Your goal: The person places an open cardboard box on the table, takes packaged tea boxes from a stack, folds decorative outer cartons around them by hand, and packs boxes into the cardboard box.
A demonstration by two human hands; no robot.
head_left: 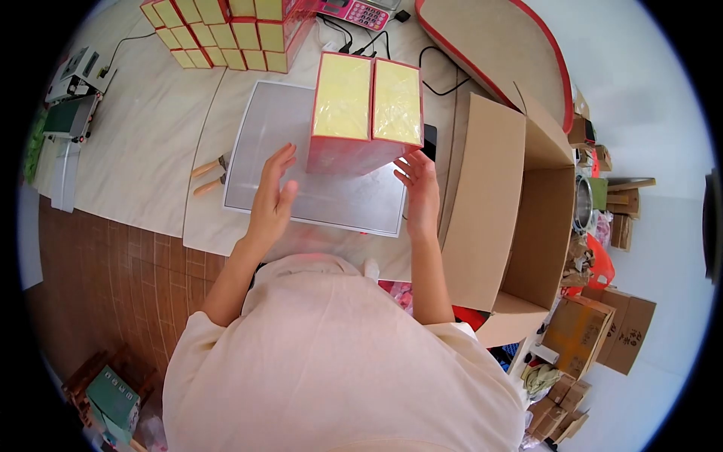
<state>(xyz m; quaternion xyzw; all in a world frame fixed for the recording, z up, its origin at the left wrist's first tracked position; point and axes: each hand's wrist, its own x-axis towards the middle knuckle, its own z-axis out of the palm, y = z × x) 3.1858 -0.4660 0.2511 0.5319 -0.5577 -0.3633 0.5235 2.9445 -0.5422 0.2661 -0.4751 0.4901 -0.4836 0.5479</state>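
Observation:
Two tall red boxes with yellow tops, the left one (343, 96) and the right one (397, 102), stand side by side on a grey metal plate (263, 128). Clear film glints on their tops. My left hand (276, 192) is held above the plate, to the left of the boxes and apart from them, open with fingers spread. My right hand (418, 184) is by the near right corner of the right box, its fingers apart and curved. Whether its fingertips touch the box cannot be made out. Neither hand holds anything.
An open cardboard box (486, 196) stands close on the right. Two wooden-handled tools (208, 177) lie left of the plate. Stacked red-and-yellow boxes (226, 34), a pink scale (358, 13) and black cables (369, 47) are at the back. A sealing machine (73, 102) sits far left.

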